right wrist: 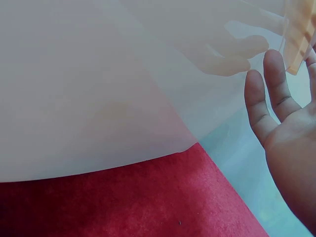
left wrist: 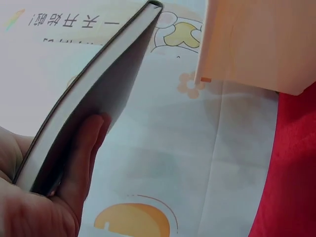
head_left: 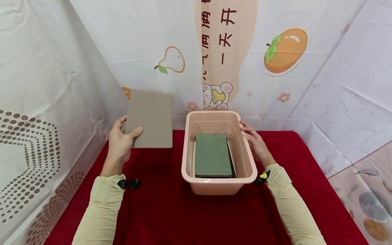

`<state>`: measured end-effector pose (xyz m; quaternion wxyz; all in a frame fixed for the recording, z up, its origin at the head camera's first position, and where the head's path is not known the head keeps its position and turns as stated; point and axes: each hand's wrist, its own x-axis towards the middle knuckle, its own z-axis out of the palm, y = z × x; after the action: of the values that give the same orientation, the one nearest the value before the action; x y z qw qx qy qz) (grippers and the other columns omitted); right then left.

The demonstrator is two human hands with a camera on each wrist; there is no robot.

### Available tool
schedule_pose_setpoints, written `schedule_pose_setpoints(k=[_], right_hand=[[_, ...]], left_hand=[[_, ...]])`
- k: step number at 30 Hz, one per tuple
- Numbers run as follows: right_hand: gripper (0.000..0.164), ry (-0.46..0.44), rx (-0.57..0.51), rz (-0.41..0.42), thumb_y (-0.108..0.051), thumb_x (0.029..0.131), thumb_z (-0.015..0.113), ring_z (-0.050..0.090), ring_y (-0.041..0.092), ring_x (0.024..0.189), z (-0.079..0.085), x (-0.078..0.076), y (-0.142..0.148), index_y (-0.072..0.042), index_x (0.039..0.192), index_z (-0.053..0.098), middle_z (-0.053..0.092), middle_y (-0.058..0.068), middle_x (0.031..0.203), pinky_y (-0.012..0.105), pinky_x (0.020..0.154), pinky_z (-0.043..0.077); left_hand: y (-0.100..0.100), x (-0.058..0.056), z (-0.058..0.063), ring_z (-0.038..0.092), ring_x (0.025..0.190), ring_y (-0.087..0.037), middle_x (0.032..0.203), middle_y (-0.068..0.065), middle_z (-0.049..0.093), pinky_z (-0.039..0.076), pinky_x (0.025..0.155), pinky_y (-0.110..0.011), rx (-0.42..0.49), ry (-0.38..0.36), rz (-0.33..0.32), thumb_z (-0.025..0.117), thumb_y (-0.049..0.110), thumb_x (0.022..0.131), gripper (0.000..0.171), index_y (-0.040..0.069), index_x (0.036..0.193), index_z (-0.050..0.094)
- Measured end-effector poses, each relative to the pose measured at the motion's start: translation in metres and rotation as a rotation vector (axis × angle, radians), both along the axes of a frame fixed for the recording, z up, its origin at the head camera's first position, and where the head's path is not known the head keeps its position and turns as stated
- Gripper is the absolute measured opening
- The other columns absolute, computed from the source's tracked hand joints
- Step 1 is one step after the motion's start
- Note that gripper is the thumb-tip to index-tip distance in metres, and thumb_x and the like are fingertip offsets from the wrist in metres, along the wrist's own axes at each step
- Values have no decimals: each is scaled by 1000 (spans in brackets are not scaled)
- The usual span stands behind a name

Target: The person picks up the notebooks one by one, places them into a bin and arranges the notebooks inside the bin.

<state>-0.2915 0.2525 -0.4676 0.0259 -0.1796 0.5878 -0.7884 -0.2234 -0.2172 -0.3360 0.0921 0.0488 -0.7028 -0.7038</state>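
On the left, my left hand holds a grey-brown hardcover book upright, thumb across its near face and the other fingers behind. Seen edge-on in the left wrist view, the same book shows its white page block. A pale pink plastic basin stands to the right of it. Inside the basin lies a green book, with a darker flat thing partly hidden beneath. My right hand is at the basin's right rim. The right wrist view shows its extended fingers against the outer wall.
A red cloth covers the table under the basin. Behind it hangs a white printed curtain with fruit and characters. More sheets hang at the left and right sides, close to the table's edges. Black straps circle both wrists.
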Motion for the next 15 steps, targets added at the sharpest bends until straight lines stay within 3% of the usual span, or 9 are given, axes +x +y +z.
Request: schedule_pose_setpoints(k=[6, 11, 15], right_hand=[[26, 5, 10, -5, -16, 108, 48, 7, 24, 160, 0, 0, 0, -11, 130, 60, 26, -4, 166, 16, 105, 49], [26, -2, 9, -4, -16, 108, 49, 8, 23, 160, 0, 1, 0, -12, 130, 61, 26, -4, 166, 17, 105, 49], [25, -4, 4, -3, -16, 108, 49, 9, 23, 160, 0, 0, -1, -13, 129, 62, 26, -4, 166, 18, 104, 50]], left_hand=[[6, 0, 3, 65, 98, -4, 120, 8, 54, 60, 77, -19, 40, 2, -52, 67, 0, 95, 81, 12, 161, 20], [12, -1, 7, 70, 90, -4, 119, 5, 55, 61, 74, -22, 102, -11, -88, 69, -1, 94, 83, 14, 159, 20], [16, -3, 10, 73, 83, -5, 115, 3, 57, 61, 72, -23, 82, -12, -109, 69, -3, 92, 82, 14, 156, 21]])
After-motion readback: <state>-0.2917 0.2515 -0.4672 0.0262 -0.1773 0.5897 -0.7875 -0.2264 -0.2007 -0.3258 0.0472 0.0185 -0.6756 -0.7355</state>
